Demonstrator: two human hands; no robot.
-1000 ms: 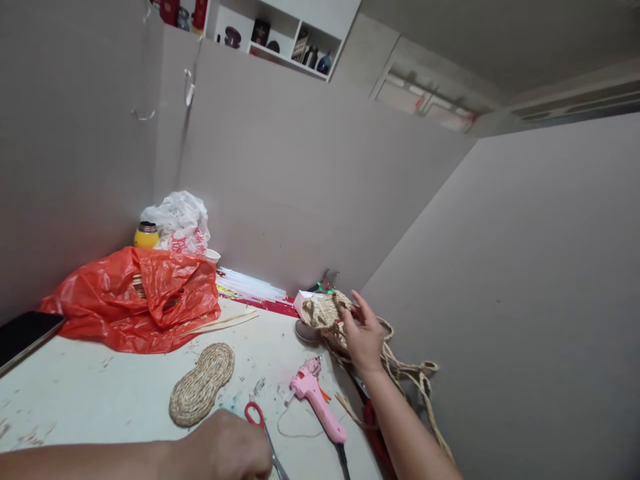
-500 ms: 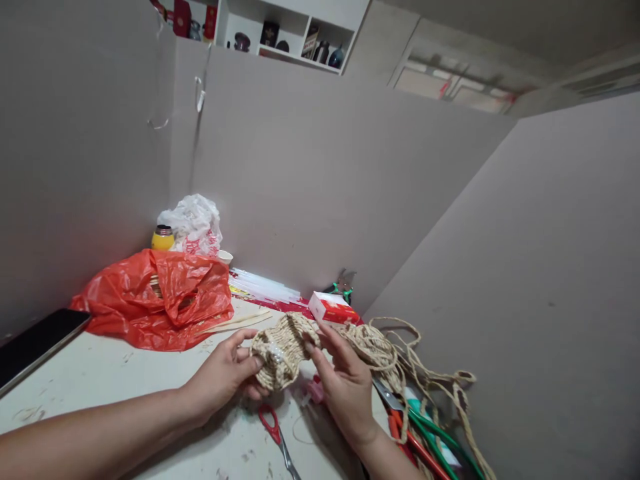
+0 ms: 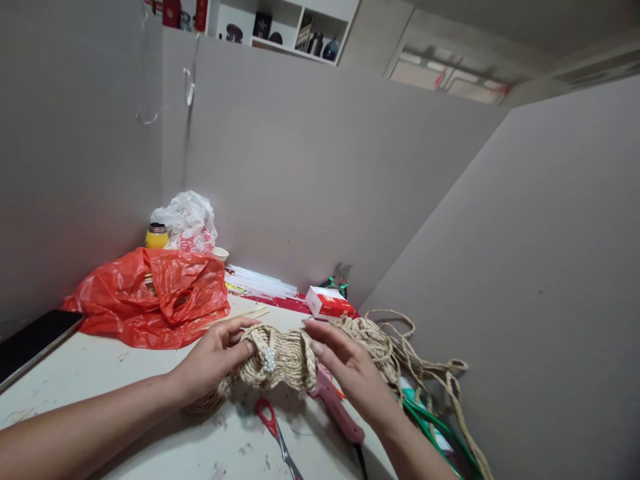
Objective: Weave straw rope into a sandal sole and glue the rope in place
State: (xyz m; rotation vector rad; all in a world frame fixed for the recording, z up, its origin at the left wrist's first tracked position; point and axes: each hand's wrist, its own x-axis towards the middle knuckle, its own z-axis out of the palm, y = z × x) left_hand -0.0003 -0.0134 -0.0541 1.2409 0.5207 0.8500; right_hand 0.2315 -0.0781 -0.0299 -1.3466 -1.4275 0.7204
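One coiled mat (image 3: 209,402), partly behind left hand (image 3: 223,353)

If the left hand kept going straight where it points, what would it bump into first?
Probably the right hand, just across the woven piece that the left hand holds, though one picture doesn't show depth well.

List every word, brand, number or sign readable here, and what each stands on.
None can be read for certain.
White plastic bag: red print, too blurred.
Red-and-white box: marks too small.
Red shelf box: marks too blurred.
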